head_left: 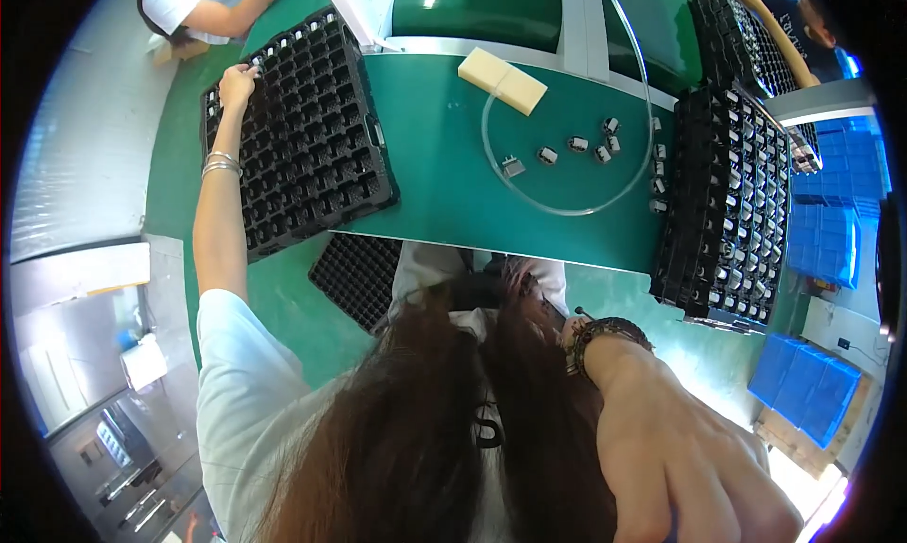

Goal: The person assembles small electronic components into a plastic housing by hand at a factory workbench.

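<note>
Right hand (576, 330) near long brown hair (416, 420), grip hidden — left hand (236, 85) fingers on black tray (302, 137) far corner

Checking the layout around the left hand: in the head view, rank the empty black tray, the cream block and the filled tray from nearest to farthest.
From the left hand:
1. Empty black tray, touched, at left.
2. Cream block, top centre.
3. Filled tray, far right.
</note>
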The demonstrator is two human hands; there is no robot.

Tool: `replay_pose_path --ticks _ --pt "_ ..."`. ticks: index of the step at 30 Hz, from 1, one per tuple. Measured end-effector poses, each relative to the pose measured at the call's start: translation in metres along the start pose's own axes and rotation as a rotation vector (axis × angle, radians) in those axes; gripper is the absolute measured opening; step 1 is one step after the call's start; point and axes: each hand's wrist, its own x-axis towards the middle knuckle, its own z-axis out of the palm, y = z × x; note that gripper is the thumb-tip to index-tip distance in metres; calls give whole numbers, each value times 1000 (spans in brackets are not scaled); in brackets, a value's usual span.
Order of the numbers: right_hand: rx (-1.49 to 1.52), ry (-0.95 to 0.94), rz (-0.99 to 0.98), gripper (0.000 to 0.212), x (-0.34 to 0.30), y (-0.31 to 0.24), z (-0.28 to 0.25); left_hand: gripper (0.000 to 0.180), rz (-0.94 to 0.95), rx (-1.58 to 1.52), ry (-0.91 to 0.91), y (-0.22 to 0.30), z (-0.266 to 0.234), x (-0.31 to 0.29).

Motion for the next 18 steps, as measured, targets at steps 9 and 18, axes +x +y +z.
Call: replay_pose_path --ticks 9,18 --pt "-91 -8 -181 12 -15 -3 15 30 -161 -831 4 -30 -37 -13" --pt "-686 923 363 48 -120 32 -68 33 -60 -1736 -692 181 -127 -277"
